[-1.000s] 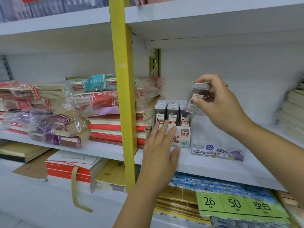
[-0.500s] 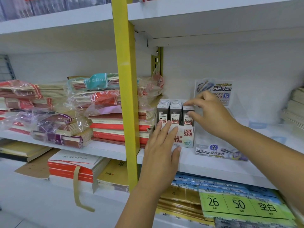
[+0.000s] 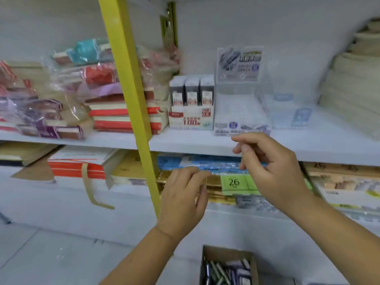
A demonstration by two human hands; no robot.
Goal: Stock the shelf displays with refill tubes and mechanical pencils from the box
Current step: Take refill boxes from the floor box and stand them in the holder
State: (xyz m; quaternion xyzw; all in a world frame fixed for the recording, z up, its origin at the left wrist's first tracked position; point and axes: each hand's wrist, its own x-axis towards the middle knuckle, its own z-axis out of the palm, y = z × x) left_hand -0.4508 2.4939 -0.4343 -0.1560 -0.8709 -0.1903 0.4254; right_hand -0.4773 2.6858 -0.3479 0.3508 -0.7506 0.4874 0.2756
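Observation:
A white display carton (image 3: 191,119) on the middle shelf holds a front row of three dark refill tubes (image 3: 192,91). Beside it on the right stands a clear plastic display (image 3: 239,112) with a printed card at its back. My left hand (image 3: 184,200) hangs in front of the lower shelf, fingers loosely curled, holding nothing. My right hand (image 3: 273,173) is a little higher and to the right, below the shelf edge, fingers loosely bent and empty. At the bottom edge sits a brown cardboard box (image 3: 227,267) with several tubes and pencils inside.
A yellow upright post (image 3: 131,103) crosses the shelving left of the displays. Wrapped notebook stacks (image 3: 82,95) fill the left of the middle shelf. Paper piles (image 3: 353,83) sit at the far right. A green price label (image 3: 234,183) hangs on the lower shelf.
My right hand let go of the refill tube it set into the carton. Both hands have drawn back and down from the shelf. The view has tilted down, showing the box.

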